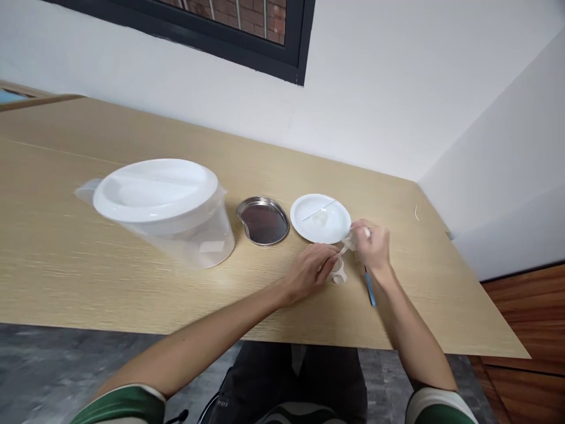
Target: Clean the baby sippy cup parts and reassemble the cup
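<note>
Right of centre in the frame: both hands close together over the wooden table (247,306). Right hand (373,241) blurred, fingers curled tight round a whitish translucent piece (350,242); most of it lies behind the fingers, so its full shape cannot be made out. Left hand (311,265) has thumb and fingers bent nearly together at a clear looped piece (339,275), partly covered by the fingertips; gripped or merely touched, cannot tell.

Just above the hands, white plate (296,227), a thin rod (318,210) lying across it, a pale patch in it too faint to identify. Left of the plate, kidney-shaped metal tray (285,227). Left of centre, lidded clear pitcher (194,235); its far-left projection is smeared. Below the right hand, blue-handled tool (369,288), upper end obscured. Window (304,35) cut off by the top edge.
</note>
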The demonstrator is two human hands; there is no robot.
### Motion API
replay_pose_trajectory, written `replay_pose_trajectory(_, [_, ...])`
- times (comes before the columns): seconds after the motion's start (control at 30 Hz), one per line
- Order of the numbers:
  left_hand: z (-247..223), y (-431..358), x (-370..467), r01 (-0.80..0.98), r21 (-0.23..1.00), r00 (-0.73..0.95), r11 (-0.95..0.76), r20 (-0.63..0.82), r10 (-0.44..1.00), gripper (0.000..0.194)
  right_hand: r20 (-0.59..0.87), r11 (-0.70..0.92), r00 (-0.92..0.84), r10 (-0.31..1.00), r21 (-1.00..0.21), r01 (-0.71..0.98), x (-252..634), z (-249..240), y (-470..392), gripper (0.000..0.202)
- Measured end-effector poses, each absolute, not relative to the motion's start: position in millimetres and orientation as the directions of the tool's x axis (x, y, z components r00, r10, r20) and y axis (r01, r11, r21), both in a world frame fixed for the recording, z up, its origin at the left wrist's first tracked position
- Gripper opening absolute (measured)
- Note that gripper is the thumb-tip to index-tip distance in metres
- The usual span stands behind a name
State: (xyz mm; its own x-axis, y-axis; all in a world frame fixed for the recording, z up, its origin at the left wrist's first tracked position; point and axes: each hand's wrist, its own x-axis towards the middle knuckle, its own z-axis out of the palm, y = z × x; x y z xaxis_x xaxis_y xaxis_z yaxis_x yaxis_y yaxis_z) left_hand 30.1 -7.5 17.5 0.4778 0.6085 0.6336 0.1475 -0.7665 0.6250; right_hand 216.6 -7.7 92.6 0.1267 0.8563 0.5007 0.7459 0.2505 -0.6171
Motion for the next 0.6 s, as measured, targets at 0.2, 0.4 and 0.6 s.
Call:
replay_pose_trajectory(0.2, [14.2, -6.8, 33.0, 0.130, 0.673, 0.438, -0.728, 0.619, 0.652, 0.029, 0.304, 0.126, 0.253, 0.919, -0.832, 0.540, 243.6, 86.9, 3.3, 0.040])
replay_pose_trajectory(0.4, [14.7, -7.3, 34.1, 0.106, 0.741, 0.422, -0.663, 0.571, 0.705, 0.031, -0.079, -0.080, 0.019, 0.997, -0.994, 0.068, 250.1, 78.9, 5.0, 0.033])
replay_pose_trajectory(0.6, [16.9, -7.3, 32.3, 0.076, 0.752, 0.433, -0.655, 0.566, 0.701, 0.029, -0.186, -0.152, -0.273, 0.944, -0.978, 0.139, 247.3, 83.2, -3.2, 0.053])
